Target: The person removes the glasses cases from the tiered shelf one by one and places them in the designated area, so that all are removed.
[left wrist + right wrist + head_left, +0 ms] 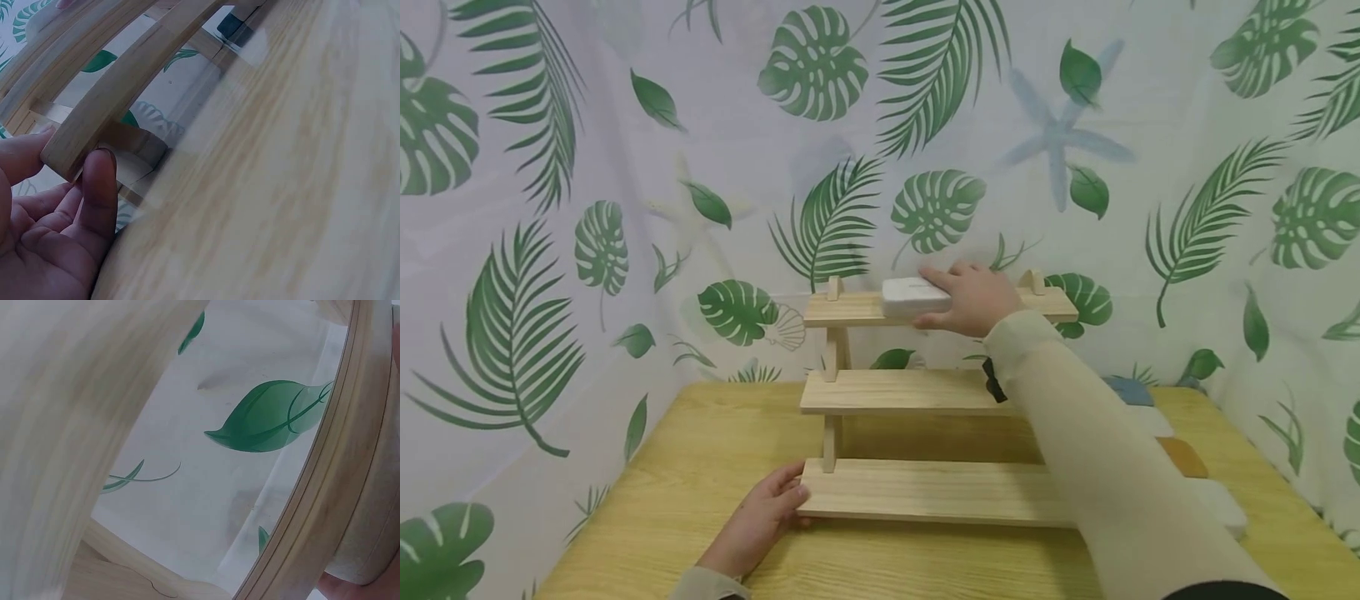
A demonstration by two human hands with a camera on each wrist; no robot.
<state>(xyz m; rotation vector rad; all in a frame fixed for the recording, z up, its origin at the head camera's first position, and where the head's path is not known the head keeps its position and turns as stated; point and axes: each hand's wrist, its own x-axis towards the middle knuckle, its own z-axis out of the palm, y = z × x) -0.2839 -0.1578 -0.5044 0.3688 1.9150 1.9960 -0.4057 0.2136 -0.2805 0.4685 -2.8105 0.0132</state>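
Observation:
A light wooden three-tier shelf stands on the table. On its top tier sits a white rounded box, which my right hand holds from the right side with thumb and fingers spread along its edges. The box also shows along the right edge of the right wrist view, against the board. Low on the left, my left hand pinches the left end of the bottom tier. In the left wrist view the left hand has thumb and fingers on either side of that board's end.
Right of the shelf, partly behind my right sleeve, lie a blue item, an orange-brown item and a white rounded item on the wooden table. A leaf-patterned curtain hangs behind.

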